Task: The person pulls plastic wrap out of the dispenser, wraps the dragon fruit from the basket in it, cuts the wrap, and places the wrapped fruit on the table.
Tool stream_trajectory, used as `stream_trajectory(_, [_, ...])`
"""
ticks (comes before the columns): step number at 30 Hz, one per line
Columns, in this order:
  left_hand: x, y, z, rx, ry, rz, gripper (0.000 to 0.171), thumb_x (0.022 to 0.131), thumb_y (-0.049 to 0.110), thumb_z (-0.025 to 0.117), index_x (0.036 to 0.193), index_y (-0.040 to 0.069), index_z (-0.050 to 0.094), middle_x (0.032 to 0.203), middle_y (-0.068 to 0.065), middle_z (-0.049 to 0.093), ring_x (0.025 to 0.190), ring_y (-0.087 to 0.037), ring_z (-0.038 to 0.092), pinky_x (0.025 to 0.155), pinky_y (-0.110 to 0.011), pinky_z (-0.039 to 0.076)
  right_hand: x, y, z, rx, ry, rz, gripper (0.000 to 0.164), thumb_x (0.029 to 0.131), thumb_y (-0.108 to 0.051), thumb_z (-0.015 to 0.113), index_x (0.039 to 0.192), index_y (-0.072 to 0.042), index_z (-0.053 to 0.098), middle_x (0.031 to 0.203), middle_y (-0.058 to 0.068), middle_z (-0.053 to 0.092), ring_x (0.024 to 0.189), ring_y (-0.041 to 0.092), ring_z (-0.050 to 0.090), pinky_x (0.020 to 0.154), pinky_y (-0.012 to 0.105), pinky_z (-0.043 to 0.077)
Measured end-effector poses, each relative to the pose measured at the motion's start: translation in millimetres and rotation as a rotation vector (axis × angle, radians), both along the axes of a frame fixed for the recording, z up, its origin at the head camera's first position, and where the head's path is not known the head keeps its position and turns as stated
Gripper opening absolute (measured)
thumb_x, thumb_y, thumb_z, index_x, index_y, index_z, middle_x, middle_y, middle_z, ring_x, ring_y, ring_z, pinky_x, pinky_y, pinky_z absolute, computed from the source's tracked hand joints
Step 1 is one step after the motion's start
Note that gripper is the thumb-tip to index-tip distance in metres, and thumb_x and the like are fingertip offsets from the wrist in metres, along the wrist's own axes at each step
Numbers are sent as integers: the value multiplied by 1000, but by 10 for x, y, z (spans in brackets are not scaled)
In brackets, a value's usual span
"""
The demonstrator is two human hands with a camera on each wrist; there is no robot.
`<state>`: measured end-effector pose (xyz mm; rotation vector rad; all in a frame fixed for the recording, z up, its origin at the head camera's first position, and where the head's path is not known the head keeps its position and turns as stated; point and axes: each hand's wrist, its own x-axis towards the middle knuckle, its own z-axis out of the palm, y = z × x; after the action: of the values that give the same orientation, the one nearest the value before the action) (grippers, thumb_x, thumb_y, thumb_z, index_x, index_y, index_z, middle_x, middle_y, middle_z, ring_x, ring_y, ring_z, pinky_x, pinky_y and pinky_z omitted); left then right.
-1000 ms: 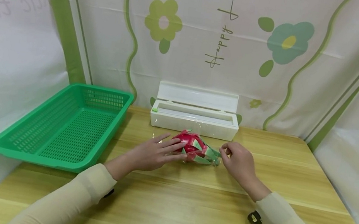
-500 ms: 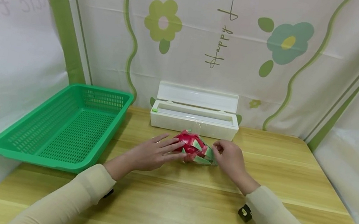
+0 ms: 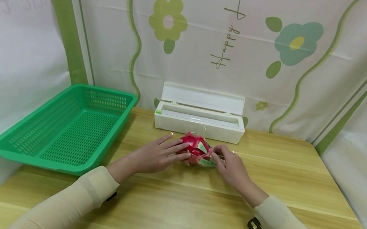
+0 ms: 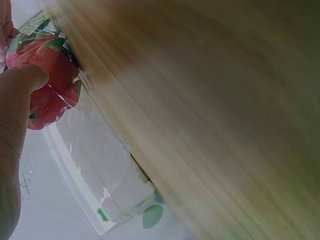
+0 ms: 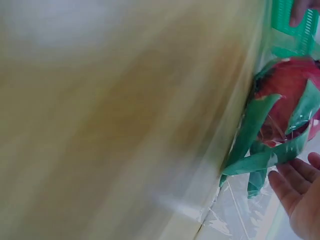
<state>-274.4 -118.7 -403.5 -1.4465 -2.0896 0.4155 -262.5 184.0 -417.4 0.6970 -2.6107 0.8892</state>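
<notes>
A red dragon fruit (image 3: 196, 147) with green scales lies on the table, covered in clear cling film that also shows in the left wrist view around the dragon fruit (image 4: 55, 85). My left hand (image 3: 155, 156) rests on its left side with fingers spread and straight. At its green-tipped right end is my right hand (image 3: 234, 168), thumb and index finger apart, fingertips right at the film. The right wrist view shows the right hand's fingers (image 5: 290, 182) loosely extended against a green scale, with loose cling film (image 5: 235, 210) below.
Behind the fruit stands a white cling film box (image 3: 199, 129) with its lid raised; film stretches in front of it. A green plastic basket (image 3: 99, 155) sits at the left of the wooden table (image 3: 181, 218). A printed curtain (image 3: 192, 60) closes off the back.
My right hand has moved left to the fruit's green end, and its thumb and index finger have parted over the film. The left hand has stayed on the fruit.
</notes>
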Motion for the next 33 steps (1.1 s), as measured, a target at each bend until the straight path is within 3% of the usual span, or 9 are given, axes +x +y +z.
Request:
stream_trajectory(3, [-5, 9, 4, 4, -8, 19, 63, 92, 30, 65, 148, 15, 41, 150, -10, 40, 137, -27, 37, 112, -47, 27, 23, 18, -14, 48, 0, 53, 34, 100, -34, 56, 123, -10, 56, 117, 7, 64, 105, 23, 61, 87, 44, 51])
stream_trajectory(10, [-9, 39, -3, 19, 24, 28, 62, 91, 30, 65, 146, 12, 44, 149, -9, 42, 137, -26, 38, 110, -47, 31, 34, 12, -39, 149, -10, 173, 75, 87, -40, 73, 144, -5, 39, 141, 12, 49, 128, 30, 46, 102, 48, 40])
stream_trajectory(17, [-11, 93, -39, 85, 53, 39, 61, 89, 29, 64, 145, 12, 46, 147, -14, 43, 133, -30, 41, 109, -48, 31, 44, -4, -22, 162, -2, 189, 82, 83, -39, 77, 145, -4, 36, 142, 13, 47, 128, 30, 46, 102, 48, 41])
stream_trajectory(24, [-18, 125, -75, 142, -57, 94, 71, 83, 27, 70, 148, 18, 41, 148, -23, 37, 129, -36, 43, 108, -45, 35, 31, -15, -25, 153, -24, 192, 85, 81, -35, 80, 146, -5, 35, 142, 12, 47, 130, 29, 44, 104, 47, 39])
stream_trajectory(33, [8, 148, -67, 59, -232, 187, 96, 82, 37, 77, 156, 17, 19, 157, -24, 17, 140, -38, 28, 112, -46, 26, -1, -15, -39, 146, -11, 214, 88, 77, -29, 84, 146, -7, 34, 141, 11, 47, 130, 28, 44, 105, 45, 38])
